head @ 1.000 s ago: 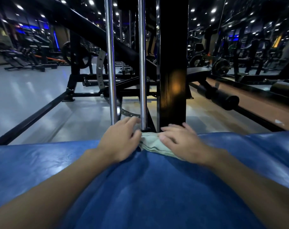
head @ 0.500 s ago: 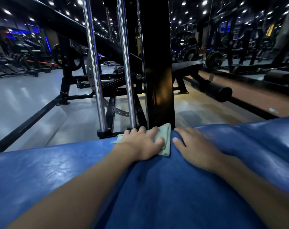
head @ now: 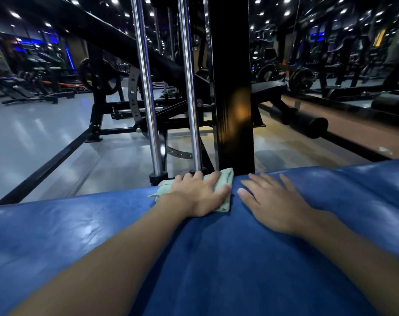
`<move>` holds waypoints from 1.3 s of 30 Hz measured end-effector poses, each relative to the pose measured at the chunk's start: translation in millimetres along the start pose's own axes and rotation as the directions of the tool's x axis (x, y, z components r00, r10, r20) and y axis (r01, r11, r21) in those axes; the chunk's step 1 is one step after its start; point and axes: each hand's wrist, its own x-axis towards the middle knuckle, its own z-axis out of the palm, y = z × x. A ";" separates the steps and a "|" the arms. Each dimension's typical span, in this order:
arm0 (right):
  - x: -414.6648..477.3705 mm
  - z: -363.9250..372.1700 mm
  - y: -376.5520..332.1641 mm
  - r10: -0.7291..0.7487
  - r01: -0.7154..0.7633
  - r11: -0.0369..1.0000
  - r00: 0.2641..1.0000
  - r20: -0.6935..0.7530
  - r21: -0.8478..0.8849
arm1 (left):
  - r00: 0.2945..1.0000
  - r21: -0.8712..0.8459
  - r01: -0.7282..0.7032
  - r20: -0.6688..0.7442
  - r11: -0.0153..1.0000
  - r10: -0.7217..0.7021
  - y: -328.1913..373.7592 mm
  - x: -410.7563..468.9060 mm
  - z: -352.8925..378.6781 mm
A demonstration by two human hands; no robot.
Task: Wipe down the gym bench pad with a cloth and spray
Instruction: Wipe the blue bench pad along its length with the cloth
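A blue padded bench pad (head: 68,229) fills the lower half of the view. A pale green cloth (head: 224,179) lies at the pad's far edge. My left hand (head: 200,195) lies flat on the cloth, pressing it onto the pad, fingers curled over the edge. My right hand (head: 274,201) rests palm down on the bare pad just right of the cloth, fingers spread, holding nothing. No spray bottle is in view.
Right behind the pad's far edge stand a thick black upright post (head: 232,87) and two chrome guide rods (head: 146,87). Black machine frames, a foam roller (head: 308,124) and weight plates stand beyond on the grey floor (head: 34,144).
The cloth has gone from between both hands to under my left hand alone and slid a little left. My right hand has come off it onto the bare pad.
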 end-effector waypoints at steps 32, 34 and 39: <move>0.3 10.5 -42.7 -0.042 0.040 0.999 0.997 0.063 0.032 | 0.994 -0.004 0.110 -0.007 0.994 -0.110 -70.3 -38.9 -5.1; -1.4 6.6 -44.0 -0.030 0.028 0.999 0.996 0.088 0.027 | 0.995 -0.010 0.102 -0.005 0.995 -0.102 -73.5 -40.3 -4.5; 7.1 -4.8 -80.1 0.038 -0.038 0.999 0.999 0.027 -0.020 | 0.999 0.018 0.050 -0.019 0.999 -0.049 -87.6 -46.8 -4.0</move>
